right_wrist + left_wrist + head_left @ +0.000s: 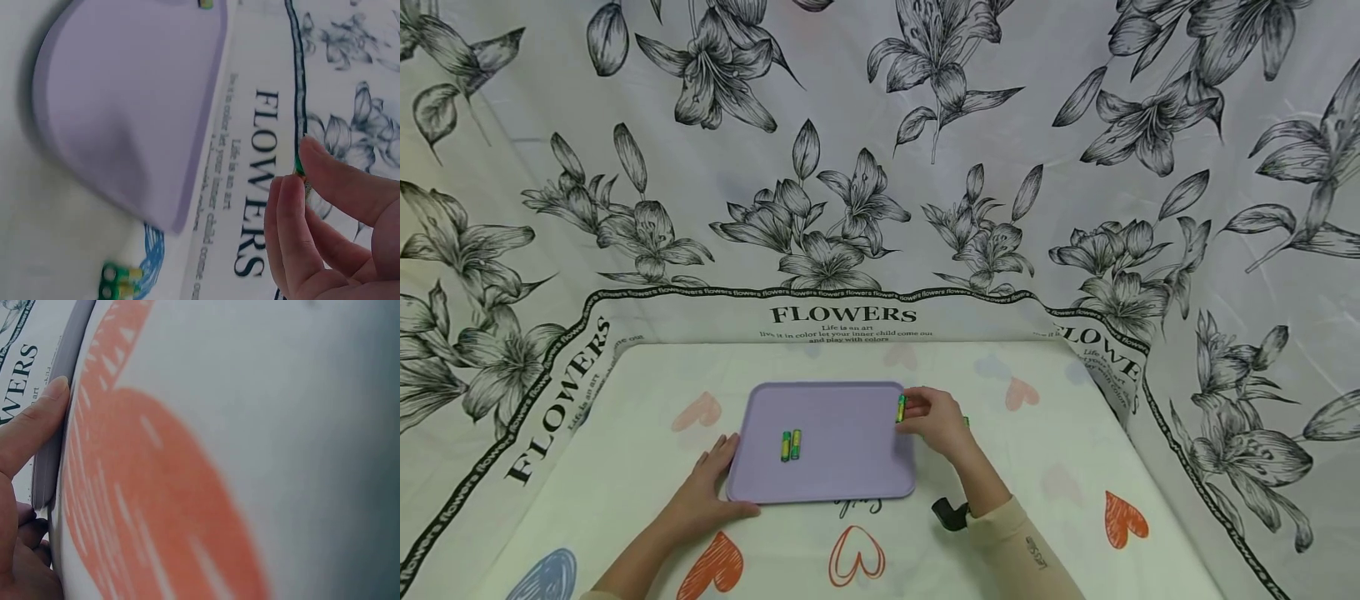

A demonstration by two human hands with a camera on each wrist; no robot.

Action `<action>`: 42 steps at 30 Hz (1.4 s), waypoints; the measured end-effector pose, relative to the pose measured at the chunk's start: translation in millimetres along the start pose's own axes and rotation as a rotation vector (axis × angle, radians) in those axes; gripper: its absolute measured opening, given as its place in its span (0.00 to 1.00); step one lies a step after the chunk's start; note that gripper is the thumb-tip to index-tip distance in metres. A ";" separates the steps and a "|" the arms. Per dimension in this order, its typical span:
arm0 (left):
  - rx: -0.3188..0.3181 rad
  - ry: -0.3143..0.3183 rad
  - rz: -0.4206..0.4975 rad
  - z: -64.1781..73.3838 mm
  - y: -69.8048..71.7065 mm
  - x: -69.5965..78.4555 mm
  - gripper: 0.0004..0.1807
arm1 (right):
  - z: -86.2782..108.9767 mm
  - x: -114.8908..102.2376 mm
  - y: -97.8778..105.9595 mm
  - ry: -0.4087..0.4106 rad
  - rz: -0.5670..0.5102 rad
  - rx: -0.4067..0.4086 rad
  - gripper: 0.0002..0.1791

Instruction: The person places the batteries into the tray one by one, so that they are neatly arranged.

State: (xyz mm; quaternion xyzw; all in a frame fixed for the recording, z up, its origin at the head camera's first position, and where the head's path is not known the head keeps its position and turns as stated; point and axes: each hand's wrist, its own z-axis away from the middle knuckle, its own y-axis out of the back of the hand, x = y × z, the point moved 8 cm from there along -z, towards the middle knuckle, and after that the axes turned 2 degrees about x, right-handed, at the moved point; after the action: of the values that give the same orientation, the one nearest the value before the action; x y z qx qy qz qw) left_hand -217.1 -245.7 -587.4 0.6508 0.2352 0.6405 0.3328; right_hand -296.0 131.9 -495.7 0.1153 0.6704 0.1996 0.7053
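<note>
Thumb and index finger of my right hand (pixel 936 421) pinch a small green-and-yellow battery (pixel 901 408), held upright over the right rim of the lilac tray (pixel 850 425). In the right wrist view the fingers hide most of this battery. Two like batteries (pixel 791 445) lie side by side on the tray, left of its middle. My left hand (pixel 700 492) holds the tray's near left corner, its thumb along the front edge and its fingers at the left side. The left wrist view shows the thumb (pixel 47 415) against the tray's rim.
Two more green-and-yellow batteries (pixel 119 281) sit on the cloth to the right of the tray, mostly hidden behind my right hand in the head view. A white cloth with printed hearts (pixel 1126 520) covers the table. Flower-printed fabric (pixel 827 208) rises at the back and sides.
</note>
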 end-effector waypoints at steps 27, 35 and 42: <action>0.010 -0.022 0.025 0.9 0.4 3.7 0.73 | -7.4 -32.5 -101.6 0.099 -0.008 -0.095 0.30; 0.006 -0.002 0.018 1.0 0.0 1.9 0.73 | -12.1 -30.0 -132.1 0.079 -0.008 -0.128 0.31; 0.000 0.004 0.002 -0.8 0.6 0.2 0.73 | -15.6 -25.2 -155.3 0.093 0.042 -0.147 0.30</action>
State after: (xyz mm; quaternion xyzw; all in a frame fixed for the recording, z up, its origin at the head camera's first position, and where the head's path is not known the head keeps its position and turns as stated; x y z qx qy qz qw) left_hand -218.0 -245.8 -586.8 0.6497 0.2352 0.6421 0.3319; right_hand -292.3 -19.6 -541.0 0.0681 0.6832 0.2681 0.6758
